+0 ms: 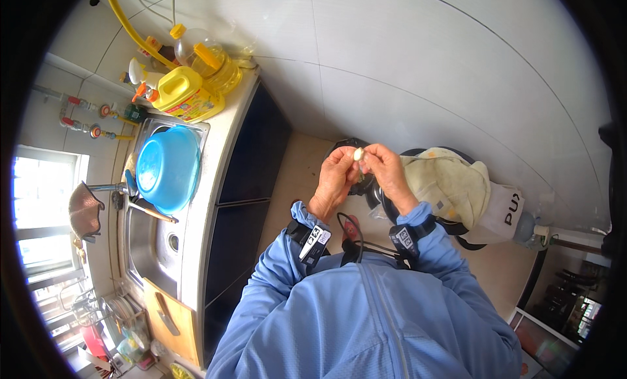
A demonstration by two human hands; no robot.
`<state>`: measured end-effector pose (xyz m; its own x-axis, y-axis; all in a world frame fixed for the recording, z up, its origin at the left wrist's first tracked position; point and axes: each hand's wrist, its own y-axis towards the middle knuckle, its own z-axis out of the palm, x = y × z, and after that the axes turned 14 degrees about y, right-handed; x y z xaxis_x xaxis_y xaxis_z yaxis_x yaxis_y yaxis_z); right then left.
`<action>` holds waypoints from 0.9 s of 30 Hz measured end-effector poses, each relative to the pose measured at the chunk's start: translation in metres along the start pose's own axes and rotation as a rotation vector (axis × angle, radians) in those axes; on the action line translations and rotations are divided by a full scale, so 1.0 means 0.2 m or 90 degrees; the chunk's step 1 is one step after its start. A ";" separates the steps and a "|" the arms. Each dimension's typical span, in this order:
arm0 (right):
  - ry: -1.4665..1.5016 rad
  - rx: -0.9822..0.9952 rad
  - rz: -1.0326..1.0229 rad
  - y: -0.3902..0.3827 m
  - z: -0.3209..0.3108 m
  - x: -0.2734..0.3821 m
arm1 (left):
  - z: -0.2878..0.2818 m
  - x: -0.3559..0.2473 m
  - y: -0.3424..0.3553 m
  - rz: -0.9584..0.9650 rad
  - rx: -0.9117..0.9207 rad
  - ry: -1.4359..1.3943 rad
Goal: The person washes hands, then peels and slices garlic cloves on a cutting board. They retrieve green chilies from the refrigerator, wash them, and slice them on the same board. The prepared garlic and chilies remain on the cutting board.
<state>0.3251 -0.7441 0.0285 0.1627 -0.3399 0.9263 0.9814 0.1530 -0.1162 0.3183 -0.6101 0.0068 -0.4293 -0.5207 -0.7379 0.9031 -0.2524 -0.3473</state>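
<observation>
A small whitish piece, by its look a garlic clove (358, 154), is pinched between my fingertips in front of me. My left hand (334, 178) grips it from the left, thumb and fingers pressed together. From the other side my right hand (390, 172) closes its thumb and forefinger on it. The two hands almost meet, so part of the clove is covered. Beneath them shows part of a dark container (345, 146), its inside hidden.
To the left runs a counter with a sink (149, 245), a blue basin (171, 166), yellow jugs (186, 98) and a cutting board (171, 321) bearing a knife (165, 315). Cream cloth (450, 186) covers something on the right. A tiled wall (405, 65) rises ahead.
</observation>
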 end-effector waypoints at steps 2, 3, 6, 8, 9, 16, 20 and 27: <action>0.044 -0.027 0.014 0.00 0.01 -0.01 | 0.01 0.00 0.01 0.007 0.004 -0.012; 0.017 -0.030 0.009 0.00 0.01 -0.01 | 0.01 0.00 0.01 0.009 0.017 -0.021; -0.046 -0.032 0.003 0.00 0.01 -0.01 | 0.01 0.00 0.01 0.006 -0.014 -0.005; -0.077 -0.040 0.004 0.00 0.02 -0.02 | 0.01 0.00 0.00 0.026 -0.053 0.082; -0.078 -0.048 -0.013 0.00 0.02 -0.03 | 0.01 0.00 -0.01 0.049 -0.074 0.157; -0.177 -0.061 -0.081 0.00 0.02 -0.08 | 0.02 0.01 -0.04 0.154 -0.058 0.399; -0.106 -0.029 -0.059 0.00 0.03 -0.08 | -0.03 -0.01 -0.06 0.131 -0.011 0.351; 0.065 -0.041 0.054 0.00 -0.03 -0.04 | -0.08 0.01 -0.04 0.125 -0.010 0.231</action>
<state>0.3242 -0.7466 0.0197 0.2512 -0.4212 0.8715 0.9677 0.1268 -0.2177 0.3097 -0.5964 -0.0015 -0.2215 -0.2361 -0.9461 0.9689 -0.1628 -0.1862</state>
